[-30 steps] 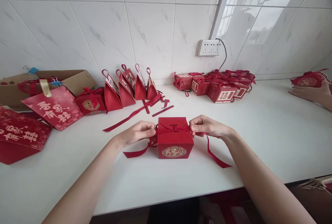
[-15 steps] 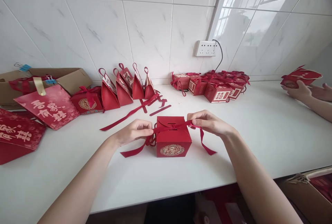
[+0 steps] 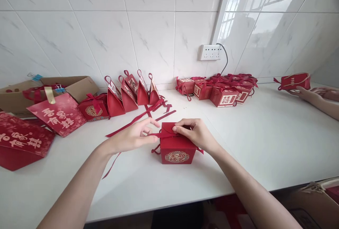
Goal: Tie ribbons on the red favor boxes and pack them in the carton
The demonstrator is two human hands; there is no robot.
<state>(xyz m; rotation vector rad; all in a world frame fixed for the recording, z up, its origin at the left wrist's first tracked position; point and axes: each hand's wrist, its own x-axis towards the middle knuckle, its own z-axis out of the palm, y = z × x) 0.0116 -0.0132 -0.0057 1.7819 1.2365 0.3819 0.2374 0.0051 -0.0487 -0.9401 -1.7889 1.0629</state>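
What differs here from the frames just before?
The right hand moved left from the box's right side onto its lid; its exact grip is hidden. The long ribbon tail no longer hangs at that side. The left hand spread its upper fingers, near the ribbon. The red box stayed upright in place.

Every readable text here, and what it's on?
"金榜題名": front of the middle box
"吾家有囍": pink box
"吾家有囍": far-left red box
"囍": cream label on a front box in the pile
Too small or blurred: print on the triangular boxes and the box at far right.
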